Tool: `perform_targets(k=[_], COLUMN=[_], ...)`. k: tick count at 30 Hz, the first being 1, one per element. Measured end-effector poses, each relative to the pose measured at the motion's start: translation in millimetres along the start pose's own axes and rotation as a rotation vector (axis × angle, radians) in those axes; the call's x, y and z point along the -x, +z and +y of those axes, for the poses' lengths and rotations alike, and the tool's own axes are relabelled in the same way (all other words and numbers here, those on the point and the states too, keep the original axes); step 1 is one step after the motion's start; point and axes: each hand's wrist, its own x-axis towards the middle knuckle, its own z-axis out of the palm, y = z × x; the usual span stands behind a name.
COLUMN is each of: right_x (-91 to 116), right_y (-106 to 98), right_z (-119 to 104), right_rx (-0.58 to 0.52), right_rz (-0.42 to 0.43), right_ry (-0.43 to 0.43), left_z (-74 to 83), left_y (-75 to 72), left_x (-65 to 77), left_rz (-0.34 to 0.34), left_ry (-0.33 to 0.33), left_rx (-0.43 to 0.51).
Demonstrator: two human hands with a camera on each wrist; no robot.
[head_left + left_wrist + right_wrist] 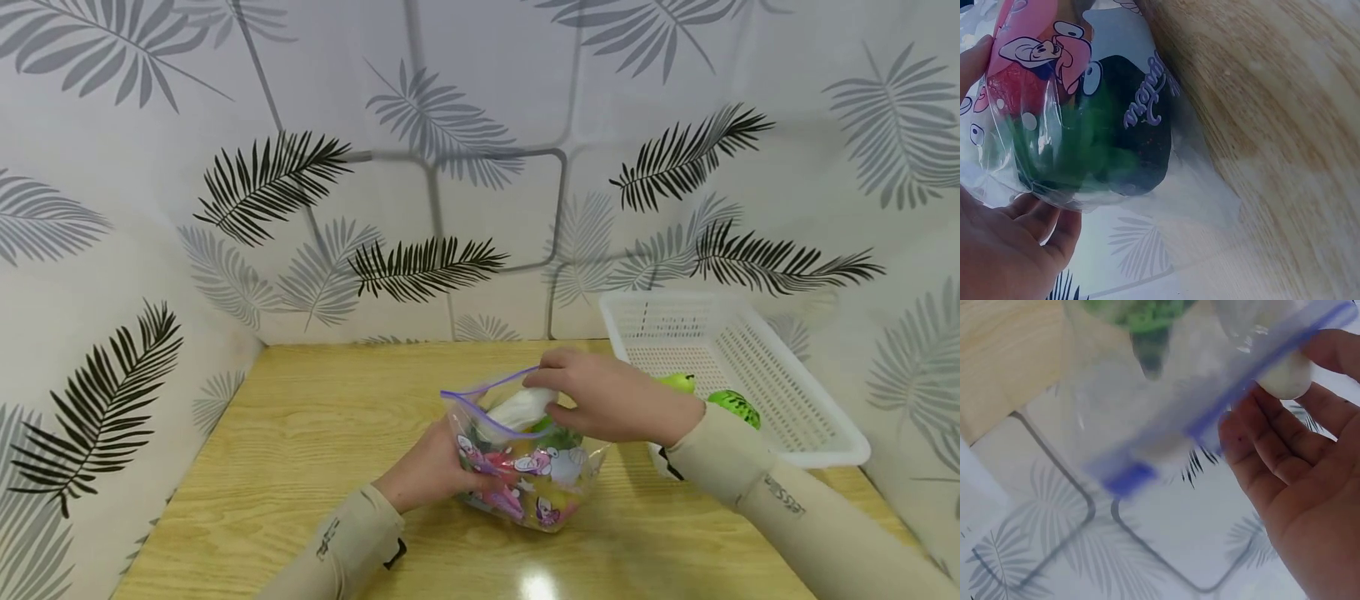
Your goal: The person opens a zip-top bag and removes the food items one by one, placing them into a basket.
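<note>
A clear zip bag (517, 475) with a purple seal strip and pink cartoon prints stands on the table, its mouth open. Red, green and dark things show through its plastic in the left wrist view. My left hand (431, 471) grips the bag's left side, thumb in front and fingers behind. At the bag's mouth my right hand (611, 396) pinches a smooth white elongated object (521, 408) with a rounded end (1288, 378). Most of that object lies inside the bag; its exact kind is unclear.
Right of the bag a white plastic basket (795, 383) with slotted walls stands on the wooden table (315, 417). It holds a yellow-green fruit-like thing (678, 382) and a green dark-striped round one (737, 407). Behind the table hangs a leaf-patterned cloth (495, 217).
</note>
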Motion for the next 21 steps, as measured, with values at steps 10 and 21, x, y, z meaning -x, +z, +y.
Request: perform_targets(k=[10, 21], right_x=[47, 107], right_y=[-48, -84], right_z=[23, 48], right_rx=[-0.004, -0.023], right_rz=[0.138, 0.248], right_ry=[0.129, 0.298], left_z=[1.5, 0.2], left_y=[0.8, 1.1], left_x=[0.1, 1.2], left_rz=[-0.025, -0.022], left_ry=[0.000, -0.009], left_rx=[-0.015, -0.015])
